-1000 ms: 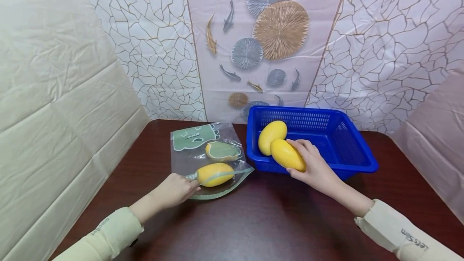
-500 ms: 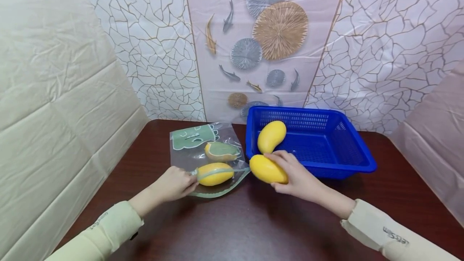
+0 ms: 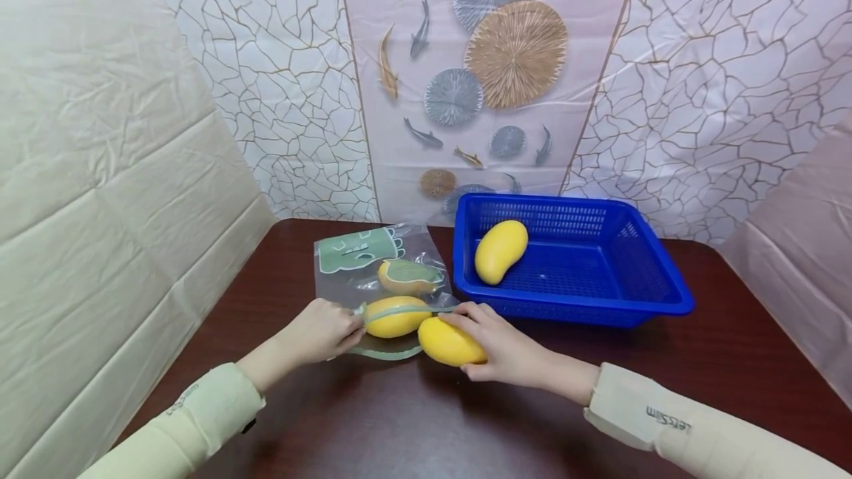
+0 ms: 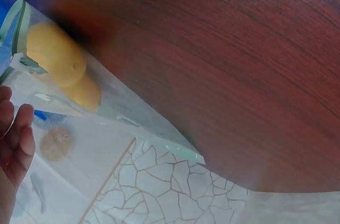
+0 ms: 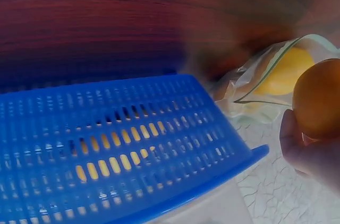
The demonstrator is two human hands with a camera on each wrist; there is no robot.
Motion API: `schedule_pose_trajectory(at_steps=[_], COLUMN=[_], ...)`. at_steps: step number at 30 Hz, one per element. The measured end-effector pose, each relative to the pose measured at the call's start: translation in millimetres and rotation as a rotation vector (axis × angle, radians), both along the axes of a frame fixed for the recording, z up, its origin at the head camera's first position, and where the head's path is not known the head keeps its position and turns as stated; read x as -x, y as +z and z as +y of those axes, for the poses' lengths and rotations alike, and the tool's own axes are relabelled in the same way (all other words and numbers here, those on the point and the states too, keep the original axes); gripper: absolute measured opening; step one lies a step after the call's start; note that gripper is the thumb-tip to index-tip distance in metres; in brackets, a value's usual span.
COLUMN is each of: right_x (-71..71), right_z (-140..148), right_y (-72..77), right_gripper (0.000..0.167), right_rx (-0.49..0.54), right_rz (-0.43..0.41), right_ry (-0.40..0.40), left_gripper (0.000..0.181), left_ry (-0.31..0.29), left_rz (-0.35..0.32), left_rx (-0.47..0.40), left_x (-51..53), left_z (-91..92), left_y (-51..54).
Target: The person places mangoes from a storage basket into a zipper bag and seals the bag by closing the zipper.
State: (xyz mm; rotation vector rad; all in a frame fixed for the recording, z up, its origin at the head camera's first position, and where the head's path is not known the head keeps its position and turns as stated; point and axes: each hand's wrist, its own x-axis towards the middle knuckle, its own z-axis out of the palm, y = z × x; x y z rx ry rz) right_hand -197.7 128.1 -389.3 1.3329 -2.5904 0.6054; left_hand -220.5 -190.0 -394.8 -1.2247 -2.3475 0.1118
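A clear zip bag [image 3: 342, 285] with a green cartoon print lies on the table, its mouth toward me. Two yellow mangoes are inside: one mango [image 3: 398, 320] close to the mouth, the other [image 3: 402, 287] farther in, partly behind the print. My left hand [image 3: 324, 331] pinches the left edge of the bag's mouth. In my right hand [image 3: 502, 346] is another mango [image 3: 449, 342], gripped from its right side right at the bag's opening; the right wrist view shows this mango [image 5: 321, 99] in front of the open mouth.
To the right at the back stands a blue plastic basket [image 3: 572, 301] with one mango [image 3: 501, 251] in its left end. Dark red-brown table [image 3: 399, 420] surface spreads in front of the bag. A patterned cloth [image 3: 306, 94] hangs behind the table.
My right hand has carried its mango out of the basket, leftward and toward me, to the bag's mouth. My left hand keeps its hold and has hardly moved.
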Motion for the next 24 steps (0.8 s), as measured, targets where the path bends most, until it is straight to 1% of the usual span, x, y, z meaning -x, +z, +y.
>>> schedule_pose_trajectory(at_steps=[4, 7, 9, 12, 14, 17, 20, 22, 24], right_x=[1.1, 0.2, -1.1, -3.2, -4.3, -3.7, -1.6, -0.1, 0.5], right_z=[-9.0, -16.3, -20.8, -26.9, -30.4, -35.1, -39.0, -41.1, -42.6], right_y=[-1.2, -4.1, -7.3, -12.2, -15.1, -19.1, -22.9, -25.2, -27.4], right_gripper=[0.069, 0.069, 0.069, 0.071, 0.07, 0.065, 0.057, 0.053, 0.051], right_rx=[-0.023, -0.057, -0.09, -0.143, -0.156, -0.147, -0.143, -0.164, -0.196], right_rz=[-0.017, -0.008, 0.024, 0.099, 0.137, 0.151, 0.137, 0.139, 0.144], right_ry=[-0.005, -0.014, -0.02, -0.015, -0.01, -0.003, -0.005, -0.004, 0.0], left_gripper=[0.023, 0.023, 0.023, 0.022, 0.023, 0.023, 0.023, 0.023, 0.024], left_ry=[0.002, -0.001, -0.006, -0.016, -0.028, -0.057, -0.089, -0.097, -0.089], left_rz=[0.004, 0.009, 0.009, 0.01, 0.016, 0.04, 0.069, 0.072, 0.068], left_rx=[-0.003, 0.003, 0.006, 0.002, -0.007, -0.029, -0.052, -0.065, -0.064], left_x=[0.8, 2.3, 3.0, 3.3, 3.1, 3.2, 3.6, 3.3, 2.8], left_z=[-0.7, -0.2, 0.3, 0.8, 0.5, 0.0, -0.5, -0.4, -0.3], left_y=[1.7, 1.3, 1.0, -0.1, -0.6, -2.4, -3.1, -3.2, -3.9])
